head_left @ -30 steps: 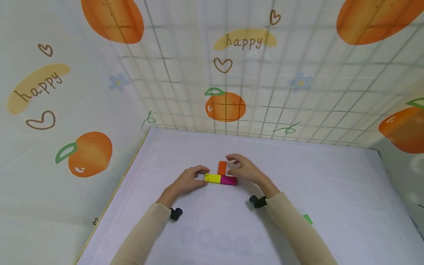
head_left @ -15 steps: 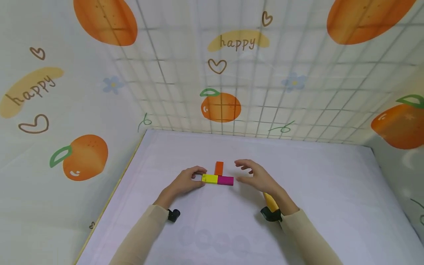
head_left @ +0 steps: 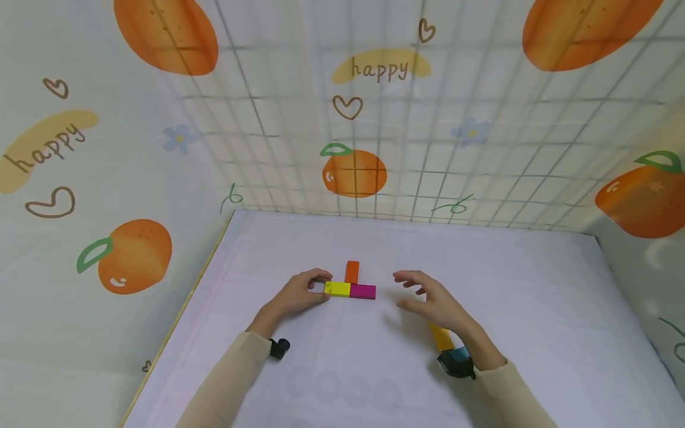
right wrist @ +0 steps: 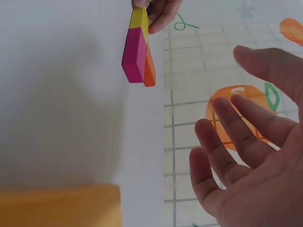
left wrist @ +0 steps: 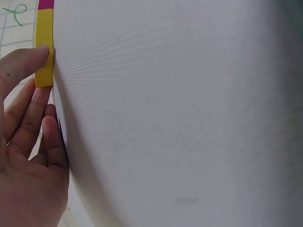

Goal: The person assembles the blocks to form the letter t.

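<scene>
My left hand (head_left: 297, 293) pinches the left end of a yellow block (head_left: 337, 289) between thumb and fingers; the thumb (left wrist: 29, 64) lies against its side in the left wrist view. A magenta block (head_left: 363, 292) continues the row, end to end with the yellow one. Behind where they meet, an orange block (head_left: 352, 271) points toward the back wall. My right hand (head_left: 436, 303) hovers to the right of the row, fingers spread and nothing in the palm (right wrist: 265, 179).
Under the right wrist lies an amber-yellow block (head_left: 441, 337), with a blue piece (head_left: 459, 354) behind the black wrist camera (head_left: 455, 365). A printed cloth wall (head_left: 396, 131) rises along the table's back edge, another (head_left: 53, 309) at the left.
My right hand has drawn away from the blocks, rightward and nearer to me, and the amber-yellow block has come into sight. The left hand keeps its hold; the head view has shifted slightly.
</scene>
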`<act>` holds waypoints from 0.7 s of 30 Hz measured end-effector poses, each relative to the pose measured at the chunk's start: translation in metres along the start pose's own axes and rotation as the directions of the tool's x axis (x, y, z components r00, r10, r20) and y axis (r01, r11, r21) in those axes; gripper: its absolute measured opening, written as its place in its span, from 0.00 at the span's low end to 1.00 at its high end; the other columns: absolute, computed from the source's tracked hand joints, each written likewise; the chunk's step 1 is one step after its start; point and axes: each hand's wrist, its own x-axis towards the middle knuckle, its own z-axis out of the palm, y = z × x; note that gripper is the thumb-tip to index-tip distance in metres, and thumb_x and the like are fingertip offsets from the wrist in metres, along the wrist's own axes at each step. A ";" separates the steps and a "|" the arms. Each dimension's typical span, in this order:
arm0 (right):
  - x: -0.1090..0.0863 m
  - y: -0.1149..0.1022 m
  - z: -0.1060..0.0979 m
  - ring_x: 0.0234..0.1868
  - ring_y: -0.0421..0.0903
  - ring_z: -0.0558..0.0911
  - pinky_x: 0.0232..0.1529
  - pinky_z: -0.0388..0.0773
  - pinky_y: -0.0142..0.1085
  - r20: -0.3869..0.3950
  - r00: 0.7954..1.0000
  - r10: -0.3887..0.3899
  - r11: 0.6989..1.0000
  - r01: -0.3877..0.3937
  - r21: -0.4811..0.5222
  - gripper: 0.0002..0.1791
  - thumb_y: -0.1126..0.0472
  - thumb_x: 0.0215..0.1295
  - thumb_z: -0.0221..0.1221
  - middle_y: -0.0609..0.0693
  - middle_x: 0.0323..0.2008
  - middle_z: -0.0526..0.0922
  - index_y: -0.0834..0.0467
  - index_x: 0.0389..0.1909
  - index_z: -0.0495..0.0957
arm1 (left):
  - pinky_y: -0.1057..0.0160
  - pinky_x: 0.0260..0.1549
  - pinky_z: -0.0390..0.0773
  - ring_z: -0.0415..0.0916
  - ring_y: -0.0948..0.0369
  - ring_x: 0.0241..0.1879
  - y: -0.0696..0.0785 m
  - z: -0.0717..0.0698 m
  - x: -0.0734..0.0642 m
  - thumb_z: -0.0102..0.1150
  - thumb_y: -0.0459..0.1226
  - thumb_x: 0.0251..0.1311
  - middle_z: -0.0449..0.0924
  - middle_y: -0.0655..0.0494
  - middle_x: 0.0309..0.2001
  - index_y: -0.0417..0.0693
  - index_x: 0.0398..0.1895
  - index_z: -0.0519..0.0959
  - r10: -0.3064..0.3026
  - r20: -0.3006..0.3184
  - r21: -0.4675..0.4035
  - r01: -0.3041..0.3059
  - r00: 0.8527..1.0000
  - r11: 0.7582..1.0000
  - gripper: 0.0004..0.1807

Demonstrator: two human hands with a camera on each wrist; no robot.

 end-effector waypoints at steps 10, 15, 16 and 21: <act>-0.034 0.005 -0.010 0.57 0.58 0.76 0.53 0.73 0.56 -0.028 1.000 0.000 0.998 -0.002 -0.061 0.31 0.60 0.63 0.69 0.50 0.61 0.77 0.51 0.66 0.72 | 0.54 0.59 0.70 0.71 0.58 0.56 0.003 -0.001 -0.001 0.70 0.41 0.60 0.80 0.66 0.55 0.62 0.59 0.78 -0.010 0.010 -0.004 0.010 1.000 1.000 0.24; -0.053 0.012 -0.018 0.56 0.57 0.75 0.52 0.74 0.51 -0.029 1.000 -0.007 0.996 0.005 -0.089 0.32 0.60 0.63 0.69 0.50 0.62 0.76 0.47 0.66 0.71 | 0.56 0.58 0.71 0.72 0.60 0.55 0.003 -0.002 0.000 0.70 0.40 0.60 0.80 0.66 0.54 0.60 0.59 0.78 0.004 0.008 0.009 -0.005 1.000 1.000 0.23; -0.056 0.014 -0.020 0.56 0.56 0.75 0.52 0.74 0.49 -0.025 1.000 -0.004 0.995 0.001 -0.097 0.32 0.59 0.63 0.69 0.49 0.62 0.76 0.46 0.67 0.70 | 0.56 0.58 0.71 0.72 0.60 0.55 0.003 -0.002 0.000 0.70 0.40 0.60 0.80 0.66 0.54 0.60 0.59 0.78 0.008 0.008 0.010 -0.008 1.000 1.000 0.23; -0.069 0.023 -0.028 0.56 0.54 0.74 0.52 0.74 0.46 -0.011 1.000 0.008 0.994 -0.010 -0.113 0.33 0.56 0.63 0.70 0.50 0.62 0.76 0.47 0.68 0.70 | 0.59 0.58 0.71 0.72 0.62 0.55 0.004 -0.002 -0.001 0.70 0.39 0.60 0.80 0.67 0.54 0.59 0.59 0.78 0.005 0.010 0.016 -0.005 1.000 1.000 0.23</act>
